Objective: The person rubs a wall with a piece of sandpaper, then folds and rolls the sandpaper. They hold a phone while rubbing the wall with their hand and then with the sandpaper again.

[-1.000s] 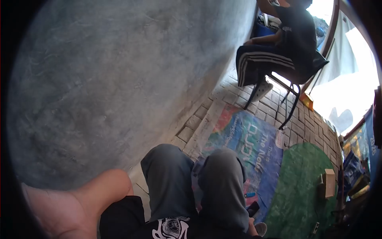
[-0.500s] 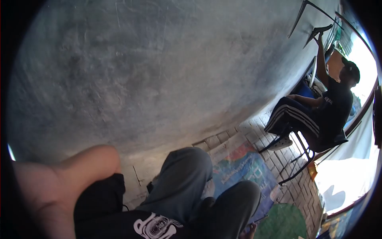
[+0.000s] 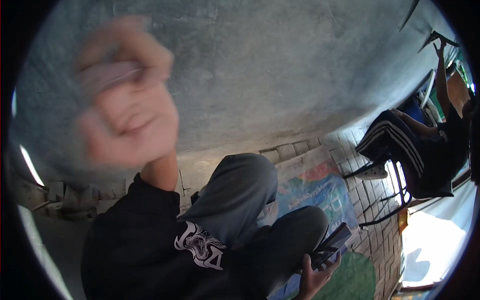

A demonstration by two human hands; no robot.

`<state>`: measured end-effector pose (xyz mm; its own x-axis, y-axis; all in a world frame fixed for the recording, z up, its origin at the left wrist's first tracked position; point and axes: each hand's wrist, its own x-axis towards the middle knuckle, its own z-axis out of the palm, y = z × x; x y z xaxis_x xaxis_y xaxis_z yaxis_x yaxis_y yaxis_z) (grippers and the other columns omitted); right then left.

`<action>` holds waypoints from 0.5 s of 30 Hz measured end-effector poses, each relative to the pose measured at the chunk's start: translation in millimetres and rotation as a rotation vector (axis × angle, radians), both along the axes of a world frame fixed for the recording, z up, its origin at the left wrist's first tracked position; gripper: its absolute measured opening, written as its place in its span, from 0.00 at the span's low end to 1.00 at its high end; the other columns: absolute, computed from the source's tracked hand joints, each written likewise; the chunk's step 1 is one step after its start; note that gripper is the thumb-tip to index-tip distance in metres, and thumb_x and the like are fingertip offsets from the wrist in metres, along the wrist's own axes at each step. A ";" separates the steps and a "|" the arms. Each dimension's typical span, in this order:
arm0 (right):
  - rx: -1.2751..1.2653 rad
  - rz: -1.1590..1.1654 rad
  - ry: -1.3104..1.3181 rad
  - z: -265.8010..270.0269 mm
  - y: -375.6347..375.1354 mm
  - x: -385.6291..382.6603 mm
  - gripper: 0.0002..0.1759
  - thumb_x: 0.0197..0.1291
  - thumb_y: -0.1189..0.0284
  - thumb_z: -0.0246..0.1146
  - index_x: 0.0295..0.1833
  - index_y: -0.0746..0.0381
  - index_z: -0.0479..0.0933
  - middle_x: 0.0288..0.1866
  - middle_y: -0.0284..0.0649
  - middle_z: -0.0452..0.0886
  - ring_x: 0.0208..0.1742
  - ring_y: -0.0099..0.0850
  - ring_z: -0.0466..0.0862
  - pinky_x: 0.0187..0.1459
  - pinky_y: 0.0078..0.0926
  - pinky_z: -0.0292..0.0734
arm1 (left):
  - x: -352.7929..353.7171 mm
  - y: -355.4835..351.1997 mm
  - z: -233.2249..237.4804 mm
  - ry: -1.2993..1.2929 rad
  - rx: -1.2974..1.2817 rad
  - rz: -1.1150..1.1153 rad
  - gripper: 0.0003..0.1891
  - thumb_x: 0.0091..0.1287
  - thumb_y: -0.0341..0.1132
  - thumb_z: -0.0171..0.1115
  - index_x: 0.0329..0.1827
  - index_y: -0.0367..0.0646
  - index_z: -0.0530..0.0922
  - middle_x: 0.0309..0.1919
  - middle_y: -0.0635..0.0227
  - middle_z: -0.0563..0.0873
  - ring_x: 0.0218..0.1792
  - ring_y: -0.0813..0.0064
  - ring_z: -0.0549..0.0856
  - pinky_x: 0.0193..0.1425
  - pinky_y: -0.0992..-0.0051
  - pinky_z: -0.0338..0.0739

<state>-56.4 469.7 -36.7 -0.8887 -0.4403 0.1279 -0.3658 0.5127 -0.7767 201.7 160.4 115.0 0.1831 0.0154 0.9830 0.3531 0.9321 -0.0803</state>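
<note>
Raised close to the camera, my left hand (image 3: 132,107) is smeared by motion, with its fingers curled in toward the palm. A greyish-pink strip (image 3: 112,76) shows between those fingers and the palm, too blurred to name. Down by my knee, my right hand (image 3: 317,277) is closed round the lower end of a dark smartphone (image 3: 335,242). The phone is tilted, and its glossy screen catches reflections. My bent knees in grey trousers (image 3: 240,185) lie between the two hands.
A grey plastered wall (image 3: 280,75) runs alongside me. A printed banner (image 3: 312,192) and a green round mat (image 3: 352,275) cover part of the brick floor (image 3: 370,215). A seated person (image 3: 400,145) reaches up to a dark bracket (image 3: 440,39) on the wall.
My left arm has swung so that the hand is now up before the camera. My right hand and the phone have risen into view. The view has shifted, moving the seated person rightward.
</note>
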 end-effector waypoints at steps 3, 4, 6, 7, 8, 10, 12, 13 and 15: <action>0.097 0.037 -0.036 33.5 -26.3 17.5 0.51 0.42 0.61 0.73 0.72 0.59 0.58 0.58 0.48 0.70 0.56 0.44 0.73 0.53 0.41 0.72 | -36.1 -20.5 -25.7 -0.186 0.361 0.250 0.21 0.71 0.42 0.30 0.45 0.41 0.74 0.37 0.65 0.79 0.29 0.78 0.64 0.38 0.76 0.62; 0.188 0.029 -0.076 39.9 -31.3 19.8 0.54 0.40 0.51 0.75 0.72 0.56 0.58 0.68 0.51 0.65 0.66 0.55 0.67 0.61 0.51 0.67 | -38.0 -25.7 -34.8 -0.260 0.419 0.293 0.22 0.72 0.41 0.32 0.50 0.40 0.75 0.33 0.67 0.76 0.30 0.78 0.64 0.39 0.76 0.63; 0.235 0.059 0.096 35.0 -38.0 21.8 0.53 0.40 0.53 0.76 0.71 0.59 0.60 0.63 0.53 0.71 0.63 0.53 0.72 0.63 0.48 0.66 | -40.3 -29.9 -45.9 -0.330 0.478 0.349 0.22 0.74 0.40 0.33 0.56 0.39 0.75 0.30 0.70 0.72 0.30 0.79 0.64 0.39 0.76 0.64; 0.196 0.041 0.093 32.8 -39.0 23.0 0.52 0.40 0.53 0.76 0.71 0.58 0.61 0.65 0.53 0.70 0.64 0.53 0.71 0.63 0.49 0.66 | -41.6 -27.8 -50.4 -0.341 0.533 0.438 0.21 0.75 0.39 0.36 0.61 0.39 0.73 0.28 0.71 0.69 0.30 0.79 0.64 0.41 0.75 0.65; 0.157 0.024 0.089 32.0 -39.3 24.4 0.52 0.40 0.54 0.76 0.71 0.57 0.62 0.66 0.53 0.69 0.65 0.53 0.70 0.63 0.49 0.65 | -42.6 -25.5 -55.5 -0.350 0.588 0.527 0.21 0.76 0.37 0.38 0.66 0.39 0.70 0.27 0.72 0.65 0.30 0.79 0.64 0.42 0.74 0.66; 0.163 0.025 0.124 34.0 -40.4 26.9 0.52 0.40 0.53 0.76 0.71 0.60 0.62 0.68 0.54 0.67 0.66 0.53 0.69 0.64 0.48 0.64 | -36.9 -25.7 -69.3 -0.376 0.623 0.574 0.20 0.75 0.33 0.42 0.68 0.41 0.69 0.28 0.71 0.67 0.31 0.79 0.66 0.43 0.76 0.68; 0.211 0.026 0.105 35.7 -41.7 28.9 0.56 0.39 0.53 0.77 0.72 0.62 0.58 0.69 0.56 0.65 0.67 0.53 0.68 0.65 0.47 0.65 | -32.4 -29.9 -77.0 -0.419 0.648 0.616 0.20 0.75 0.30 0.45 0.69 0.42 0.68 0.30 0.71 0.69 0.32 0.79 0.69 0.44 0.77 0.70; 0.210 0.026 0.092 35.7 -42.8 29.4 0.56 0.39 0.53 0.77 0.72 0.62 0.58 0.69 0.56 0.65 0.67 0.53 0.68 0.65 0.47 0.65 | -31.8 -32.3 -80.6 -0.381 0.627 0.667 0.19 0.73 0.28 0.48 0.66 0.41 0.71 0.30 0.70 0.72 0.31 0.81 0.71 0.40 0.80 0.71; 0.153 0.083 0.057 38.0 -42.4 28.4 0.59 0.40 0.54 0.78 0.74 0.64 0.54 0.70 0.58 0.63 0.67 0.53 0.69 0.64 0.47 0.67 | -31.5 -31.2 -83.9 -0.367 0.625 0.716 0.18 0.71 0.26 0.52 0.64 0.41 0.74 0.31 0.69 0.76 0.31 0.82 0.74 0.37 0.83 0.71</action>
<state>-28.0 427.3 1.3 -0.8416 -0.5301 0.1033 -0.4533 0.5893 -0.6687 170.2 129.1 31.1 0.0184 -0.5325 0.8462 -0.3993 0.7720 0.4945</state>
